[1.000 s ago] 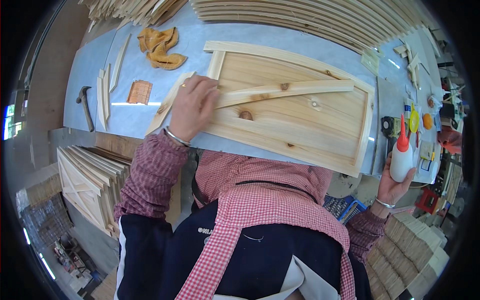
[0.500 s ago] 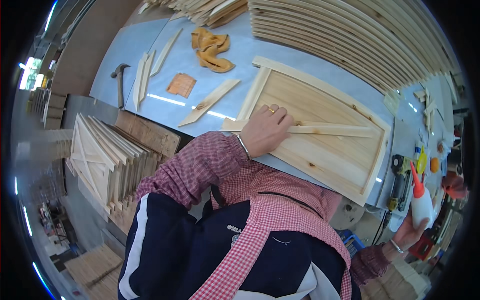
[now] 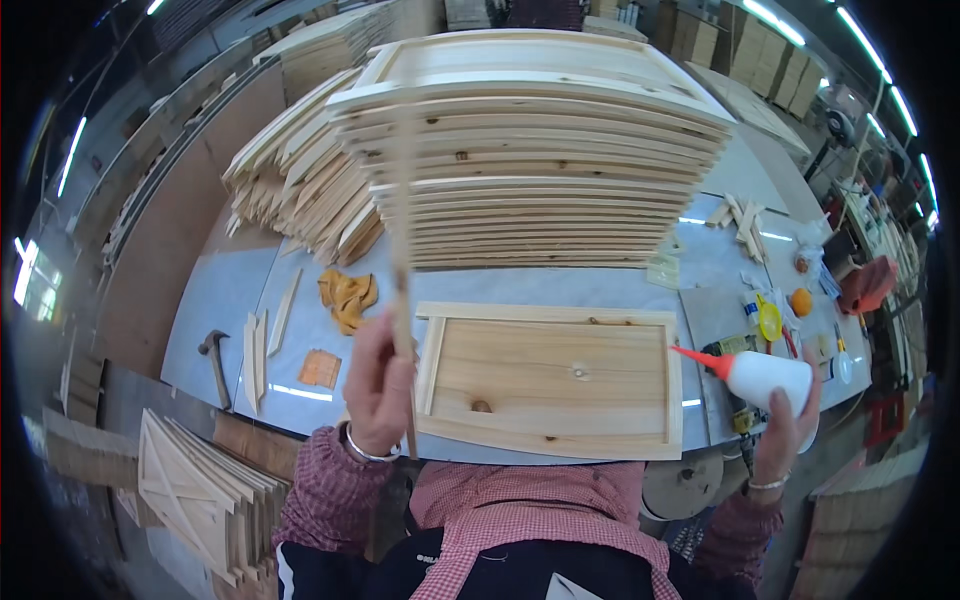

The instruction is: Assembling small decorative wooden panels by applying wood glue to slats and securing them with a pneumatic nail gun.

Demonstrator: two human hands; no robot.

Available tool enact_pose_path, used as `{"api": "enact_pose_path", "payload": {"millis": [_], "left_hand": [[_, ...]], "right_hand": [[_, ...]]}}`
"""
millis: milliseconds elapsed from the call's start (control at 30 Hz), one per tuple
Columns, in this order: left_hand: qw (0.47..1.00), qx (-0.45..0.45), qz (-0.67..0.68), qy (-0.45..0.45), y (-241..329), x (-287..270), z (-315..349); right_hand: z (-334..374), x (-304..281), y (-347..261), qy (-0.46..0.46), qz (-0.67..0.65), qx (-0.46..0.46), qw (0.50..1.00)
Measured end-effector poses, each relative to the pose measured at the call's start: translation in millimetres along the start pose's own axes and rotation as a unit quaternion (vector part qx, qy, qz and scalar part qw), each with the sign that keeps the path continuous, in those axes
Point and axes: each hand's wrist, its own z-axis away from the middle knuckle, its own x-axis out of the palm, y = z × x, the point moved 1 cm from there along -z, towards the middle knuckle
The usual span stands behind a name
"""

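Observation:
My left hand is closed round a long, thin wooden slat, held nearly upright to the left of a framed wooden panel. The slat's upper part is blurred. The panel lies flat at the bench's near edge, with a raised border round a knotted board. On the right, my right hand grips a white squeeze bottle. The bottle is tilted on its side, and its red nozzle points left, over the panel's right end.
Behind the panel rises a tall stack of framed panels, beside a pile of slats. A hammer, a yellow cloth and an orange-brown block lie left. A power tool and an orange fruit are right.
My left hand has lifted a slat off the panel and turned it upright. My right hand has brought the bottle inward and tipped its nozzle left. The view has swung up toward the stacks.

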Motion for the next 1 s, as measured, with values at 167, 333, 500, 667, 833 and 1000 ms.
{"api": "enact_pose_path", "payload": {"millis": [167, 333, 500, 667, 833, 1000], "left_hand": [[0.94, -0.112, 0.301, 0.114, 25.7, 18.7, -46.6], [0.872, -0.147, 0.461, 0.076, 16.7, 58.8, -59.4], [0.806, -0.19, 0.558, 0.06, 13.4, 67.5, -54.5], [0.803, -0.145, 0.576, 0.042, 18.3, 67.4, -55.0], [0.787, -0.165, 0.594, 0.033, 25.5, 68.8, -61.5], [0.787, -0.152, 0.596, 0.041, 34.3, 78.1, -66.6]], "right_hand": [[16.8, 40.5, 0.7, 0.001, -0.223, 0.094, 0.97], [42.8, 79.5, -15.4, -0.004, -0.331, 0.104, 0.938], [61.5, 94.9, -25.2, -0.076, -0.34, 0.083, 0.934], [78.2, 100.7, -27.6, -0.121, -0.353, 0.073, 0.925], [85.0, 99.5, -29.8, -0.121, -0.339, 0.075, 0.93], [85.7, 102.2, -34.1, -0.096, -0.33, 0.042, 0.938]]}}
